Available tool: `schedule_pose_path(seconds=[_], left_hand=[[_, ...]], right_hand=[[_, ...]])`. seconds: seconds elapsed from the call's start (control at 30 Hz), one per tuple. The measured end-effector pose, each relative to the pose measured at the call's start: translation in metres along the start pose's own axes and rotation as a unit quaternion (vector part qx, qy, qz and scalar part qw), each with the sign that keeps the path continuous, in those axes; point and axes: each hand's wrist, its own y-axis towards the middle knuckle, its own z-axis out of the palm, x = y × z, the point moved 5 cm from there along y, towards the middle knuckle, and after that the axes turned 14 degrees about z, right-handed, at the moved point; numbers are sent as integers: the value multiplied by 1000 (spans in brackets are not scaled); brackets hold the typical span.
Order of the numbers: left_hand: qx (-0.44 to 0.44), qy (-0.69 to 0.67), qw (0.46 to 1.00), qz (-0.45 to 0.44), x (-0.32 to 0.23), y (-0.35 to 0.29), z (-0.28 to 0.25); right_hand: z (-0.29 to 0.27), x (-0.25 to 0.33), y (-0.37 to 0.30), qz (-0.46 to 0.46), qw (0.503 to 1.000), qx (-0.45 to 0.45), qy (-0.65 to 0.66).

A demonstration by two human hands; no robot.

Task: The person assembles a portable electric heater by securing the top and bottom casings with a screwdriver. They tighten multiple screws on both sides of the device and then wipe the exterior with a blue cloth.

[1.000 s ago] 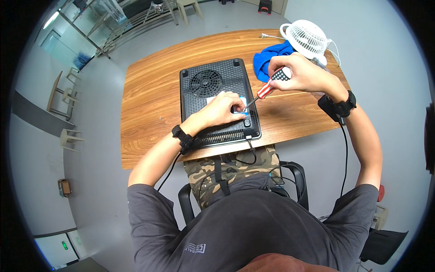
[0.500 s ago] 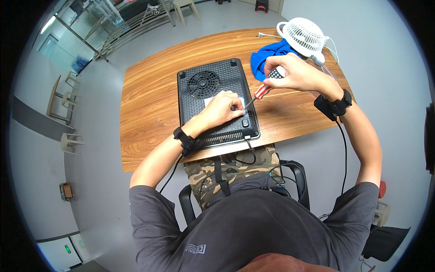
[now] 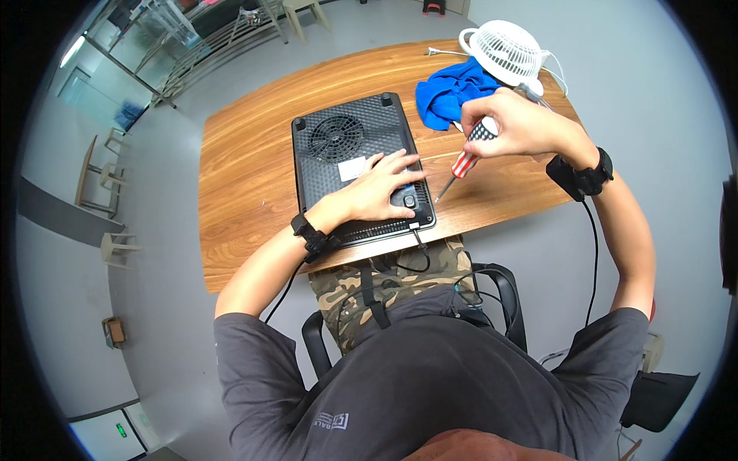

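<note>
A flat black appliance, which looks like an induction cooker (image 3: pixel 317 187), lies underside up on the table. Its round vent grille (image 3: pixel 336 139), corner feet and a white label (image 3: pixel 352 168) show. My left hand (image 3: pixel 377 192) rests on its near right part, fingers spread beside a corner foot (image 3: pixel 409 201). In my right hand (image 3: pixel 523 127) is a screwdriver (image 3: pixel 464 164) with a red-and-white striped, star-dotted handle. Its shaft slants down, the tip just off the appliance's right edge, above or at the table; which of the two I cannot tell.
On the wooden table (image 3: pixel 246 154), a blue cloth (image 3: pixel 453 94) and a small white fan (image 3: pixel 503 52) with a cable sit at the far right. A black cord (image 3: pixel 425 257) hangs from the appliance's near edge. Stools and a metal rack stand beyond the table.
My right hand has drawn the screwdriver right, away from the appliance. My left hand's fingers, bunched near the tip before, now spread flat on the underside.
</note>
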Motion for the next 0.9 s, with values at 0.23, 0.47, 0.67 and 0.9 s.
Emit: schedule_pose_path(seconds=[0.23, 0.47, 0.67, 0.9], left_hand=[[43, -3, 998, -36, 0, 3, 11], [65, -4, 997, -49, 3, 4, 13], [49, -4, 998, -38, 7, 3, 16], [63, -6, 997, -42, 7, 4, 15]], right_hand=[[23, 10, -9, -21, 999, 28, -36], [45, 24, -3, -31, 996, 69, -57], [49, 41, -6, -29, 994, 71, -76], [58, 40, -3, -28, 994, 57, -88]])
